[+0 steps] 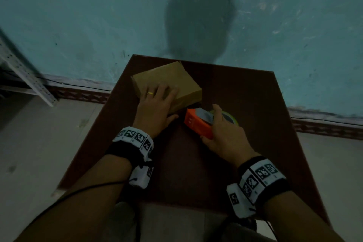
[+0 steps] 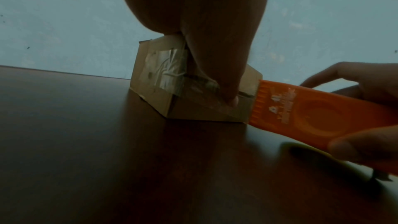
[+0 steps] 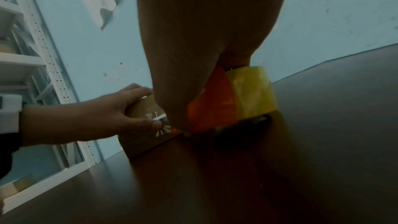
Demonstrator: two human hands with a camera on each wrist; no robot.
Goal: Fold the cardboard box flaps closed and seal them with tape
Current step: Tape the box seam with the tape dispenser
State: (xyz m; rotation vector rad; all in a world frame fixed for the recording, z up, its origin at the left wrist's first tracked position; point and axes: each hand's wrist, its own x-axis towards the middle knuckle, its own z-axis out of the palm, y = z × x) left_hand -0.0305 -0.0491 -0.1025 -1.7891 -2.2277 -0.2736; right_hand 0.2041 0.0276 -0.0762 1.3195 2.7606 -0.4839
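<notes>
Already the cardboard box (image 1: pixel 167 82) is closed, its flaps folded flat, and it sits toward the far left of the table (image 1: pixel 245 104). It is pressed down by the left hand (image 1: pixel 155 104), fingers spread flat on top and thumb against the near side. Clear tape (image 2: pixel 163 67) is seen stuck over one end and round a corner (wrinkled in places). The orange tape dispenser (image 1: pixel 198 122) is gripped by the right hand (image 1: pixel 225 133), its toothed edge at the box's side. Cutting and smoothing the strip appear to be left
</notes>
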